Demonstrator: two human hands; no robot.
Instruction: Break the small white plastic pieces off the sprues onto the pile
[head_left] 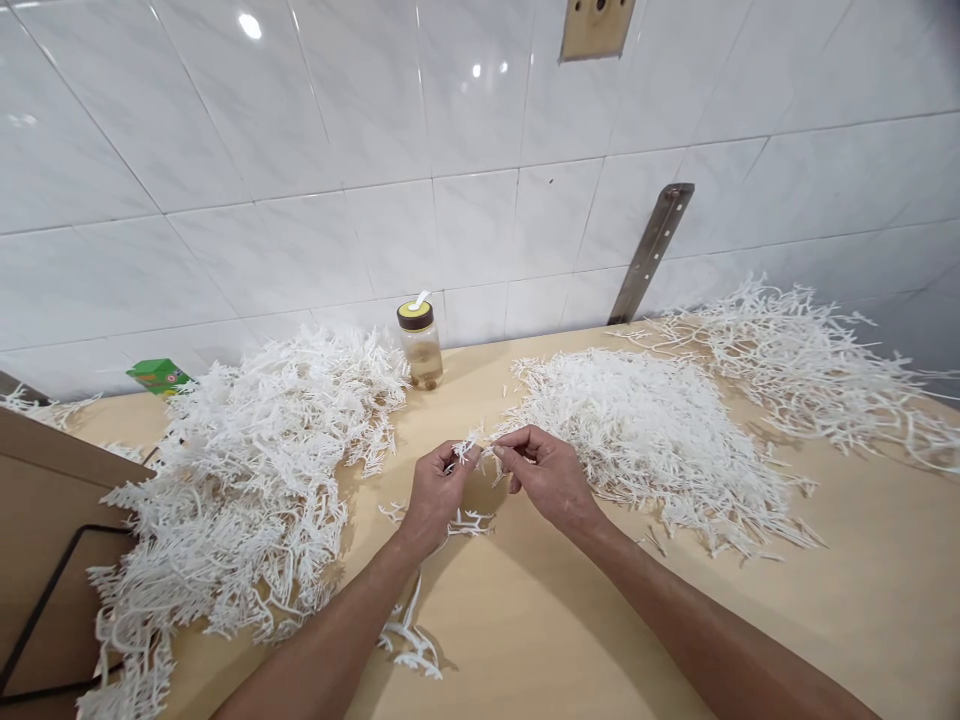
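Observation:
My left hand (435, 495) is closed round a white branched plastic sprig (466, 446), whose thin forked tips stick out above the fingers. Thumb and finger of my right hand (553, 478) pinch at the sprig's right side, close to the left fingertips; the exact part gripped is too small to make out. A stem with more white branches (411, 635) trails on the table below my left wrist. To the left is a tall heap of branched sprigs (262, 470). On the right lies a flatter pile of small white pieces (637, 430).
A tangle of long white stems (817, 360) lies at the far right. By the tiled wall (375, 240) stand a lidded jar of brownish liquid (422, 350) and a metal bracket (651, 255). A green box (159, 376) and a cardboard box (52, 540) are at the left.

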